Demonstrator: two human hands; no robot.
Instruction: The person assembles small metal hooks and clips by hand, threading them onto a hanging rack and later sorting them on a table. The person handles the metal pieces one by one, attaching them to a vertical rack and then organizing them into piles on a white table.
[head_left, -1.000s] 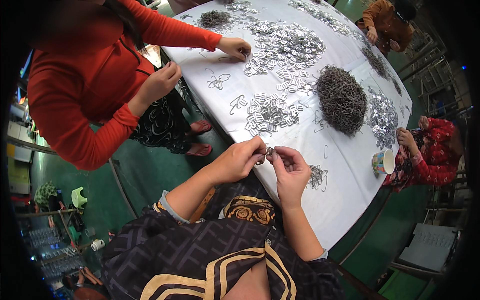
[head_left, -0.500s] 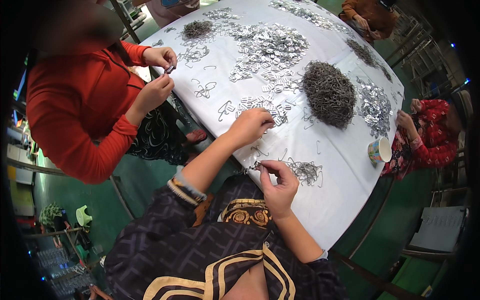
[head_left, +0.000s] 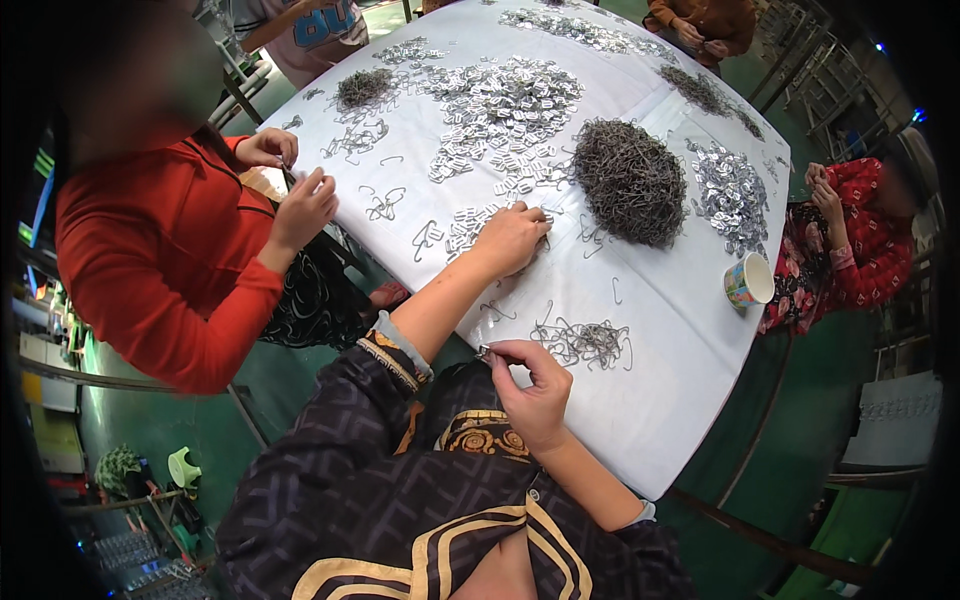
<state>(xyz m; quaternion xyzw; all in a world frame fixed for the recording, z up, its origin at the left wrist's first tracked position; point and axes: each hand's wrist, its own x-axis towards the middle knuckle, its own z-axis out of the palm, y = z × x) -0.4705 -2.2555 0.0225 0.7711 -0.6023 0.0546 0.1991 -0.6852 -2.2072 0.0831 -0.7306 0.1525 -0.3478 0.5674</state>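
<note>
My left hand (head_left: 513, 240) reaches over the table at the right end of a small spread of flat silvery metal buckles (head_left: 468, 228). Its fingers are bent down and closed; whatever they grip is hidden. Close to my body, at the table's near edge, my right hand (head_left: 532, 395) pinches a small metal piece (head_left: 485, 353) between thumb and forefinger. Its exact shape is too small to tell. A loose heap of bent wire hooks (head_left: 592, 345) lies just beyond the right hand, and a few single hooks (head_left: 497, 312) are scattered between my hands.
A big dark mound of wire hooks (head_left: 630, 182) stands right of centre on the white-covered table (head_left: 650, 420). Behind lies a wide pile of buckles (head_left: 505, 105). A paper cup (head_left: 749, 281) stands near the right edge. Co-workers sit around, one in red (head_left: 160, 260) at left.
My view has shifted, so the table sits further left in it. My left hand has moved slightly away over the buckles' right end, and its fingers point further down. The right hand keeps its pinch.
</note>
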